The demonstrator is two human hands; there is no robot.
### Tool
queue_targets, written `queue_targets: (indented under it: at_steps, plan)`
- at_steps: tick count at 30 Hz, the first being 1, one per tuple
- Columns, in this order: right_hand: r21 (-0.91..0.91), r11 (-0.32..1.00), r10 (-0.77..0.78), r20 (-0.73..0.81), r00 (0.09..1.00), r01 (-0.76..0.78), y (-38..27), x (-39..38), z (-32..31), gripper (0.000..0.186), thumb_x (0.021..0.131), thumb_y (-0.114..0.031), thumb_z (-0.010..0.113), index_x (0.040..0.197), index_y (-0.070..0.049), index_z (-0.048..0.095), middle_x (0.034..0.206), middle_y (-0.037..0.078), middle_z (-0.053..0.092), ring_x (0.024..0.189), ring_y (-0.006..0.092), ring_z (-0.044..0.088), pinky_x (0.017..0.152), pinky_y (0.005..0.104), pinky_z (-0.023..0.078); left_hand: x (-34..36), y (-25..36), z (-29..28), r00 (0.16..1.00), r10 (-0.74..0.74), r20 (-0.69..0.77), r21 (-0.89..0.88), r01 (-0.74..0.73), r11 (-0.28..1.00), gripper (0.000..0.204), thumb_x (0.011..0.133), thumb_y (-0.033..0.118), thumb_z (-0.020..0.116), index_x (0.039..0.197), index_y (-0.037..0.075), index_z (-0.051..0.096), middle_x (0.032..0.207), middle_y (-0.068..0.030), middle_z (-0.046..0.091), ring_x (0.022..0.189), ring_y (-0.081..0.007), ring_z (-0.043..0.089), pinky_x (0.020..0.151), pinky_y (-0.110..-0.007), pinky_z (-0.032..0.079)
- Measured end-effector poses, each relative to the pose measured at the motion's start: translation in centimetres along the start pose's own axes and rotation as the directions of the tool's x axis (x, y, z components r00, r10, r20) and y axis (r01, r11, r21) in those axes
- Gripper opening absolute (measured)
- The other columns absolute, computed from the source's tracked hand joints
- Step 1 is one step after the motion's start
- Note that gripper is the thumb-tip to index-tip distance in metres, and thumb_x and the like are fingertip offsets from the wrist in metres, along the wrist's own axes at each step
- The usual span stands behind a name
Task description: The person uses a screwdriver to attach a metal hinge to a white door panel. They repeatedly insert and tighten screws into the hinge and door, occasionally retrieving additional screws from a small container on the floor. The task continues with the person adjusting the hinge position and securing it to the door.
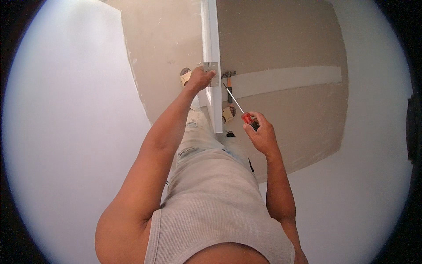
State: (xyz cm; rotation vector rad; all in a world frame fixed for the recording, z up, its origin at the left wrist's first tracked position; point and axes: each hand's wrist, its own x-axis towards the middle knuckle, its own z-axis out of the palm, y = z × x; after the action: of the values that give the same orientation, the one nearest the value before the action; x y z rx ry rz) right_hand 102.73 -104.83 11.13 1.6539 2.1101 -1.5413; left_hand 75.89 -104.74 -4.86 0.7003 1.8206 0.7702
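Note:
My left hand [200, 79] reaches forward to the white edge of an upright door panel [212, 39]. Its thumb presses a silver metal hinge [214, 80] against that edge, while the other fingers are mostly hidden. In my right hand [265, 135] is a screwdriver [235, 100] with a red and black handle. The long shaft points up and left toward the panel, its tip apart from the hinge. Below the tip, a claw hammer [229, 82] with an orange and black handle lies on the floor.
The panel stands between my feet, one sandal [185, 76] left of it and the other sandal [229, 113] right. A pale strip [290, 79] crosses the dusty brown floor [281, 39]. White walls rise on the left [66, 132] and right [373, 132].

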Motion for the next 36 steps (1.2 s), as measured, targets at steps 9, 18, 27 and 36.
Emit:
queue_targets:
  at_steps: [9, 18, 27, 36]
  plan:
    - [-0.16, 0.987, 0.023, 0.046, 0.999, -0.016, -2.3, 1.6, 0.5, 0.044, 0.084, -0.022, 0.068, 0.122, -0.003, 0.058, 0.108, 0.02, 0.066, 0.094, 0.0289, 0.067, 0.085, 0.0389, 0.051, 1.0, -1.7, -0.1, 0.997, 0.065, 0.038, 0.089, -0.068, 0.994, 0.043, 0.088, 0.036, 0.064, 0.105, -0.003, 0.066, 0.092, -0.017, 0.07, 0.083, -0.0252, 0.068, 0.076, -0.038, 0.052]
    - [-0.334, 0.941, 0.093, 0.084, 0.992, -0.06, -4.6, 2.9, 0.7, 0.043, 0.086, -0.022, 0.066, 0.123, -0.004, 0.057, 0.109, 0.02, 0.067, 0.095, 0.0301, 0.067, 0.086, 0.0387, 0.052, 0.8, -1.4, -0.3, 0.998, -0.016, 0.063, 0.077, 0.011, 0.997, 0.042, 0.089, 0.035, 0.064, 0.107, -0.003, 0.064, 0.093, -0.017, 0.07, 0.084, -0.0254, 0.068, 0.078, -0.037, 0.052]
    - [-0.385, 0.921, 0.112, 0.119, 0.986, -0.058, -5.6, 3.6, 0.7, 0.042, 0.087, -0.022, 0.065, 0.124, -0.004, 0.056, 0.109, 0.02, 0.067, 0.095, 0.0296, 0.067, 0.086, 0.0394, 0.052, 1.4, -2.7, 0.6, 1.0, -0.004, 0.024, 0.052, 0.003, 0.999, 0.042, 0.089, 0.035, 0.064, 0.111, -0.001, 0.064, 0.094, -0.0179, 0.071, 0.085, -0.027, 0.069, 0.079, -0.038, 0.052]
    - [-0.406, 0.91, 0.145, 0.119, 0.982, -0.085, -6.7, 3.8, 0.7, 0.039, 0.087, -0.022, 0.064, 0.12, -0.002, 0.058, 0.105, 0.021, 0.067, 0.094, 0.0313, 0.067, 0.085, 0.0413, 0.051, 1.3, -2.8, 0.7, 0.994, 0.101, -0.036, 0.058, -0.099, 0.993, 0.048, 0.084, 0.04, 0.066, 0.099, -0.006, 0.066, 0.089, -0.0273, 0.068, 0.089, -0.0409, 0.066, 0.081, -0.044, 0.051]
